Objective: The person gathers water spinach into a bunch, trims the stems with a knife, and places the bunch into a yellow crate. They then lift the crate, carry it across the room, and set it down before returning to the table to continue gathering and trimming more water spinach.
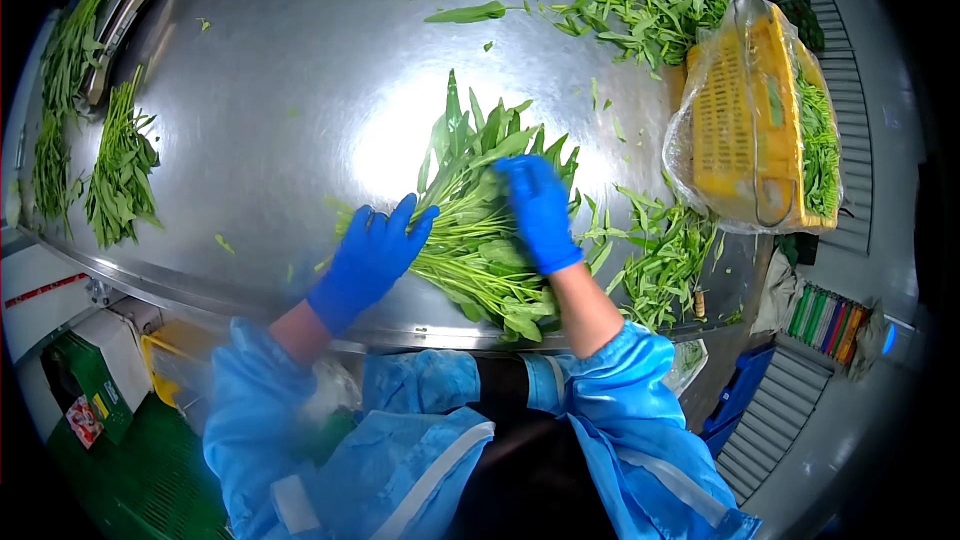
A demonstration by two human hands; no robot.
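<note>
A loose bunch of water spinach [470, 240] lies on the metal table in front of me, its long leaves pointing away and to the right. My left hand [372, 258], in a blue glove, rests at the stem side on the left, fingers spread and touching the stems. Over the leaves on the right is my right hand [540, 208], also gloved in blue. Motion blurs its fingers, and whether they grip any leaves cannot be made out.
Smaller bunches of greens [122, 165] lie at the left by a metal scale-like device [120, 30]. More greens [640, 0] are heaped at the far right, others [665, 260] near my right arm. A yellow crate [735, 130] lined with plastic stands at the right edge.
</note>
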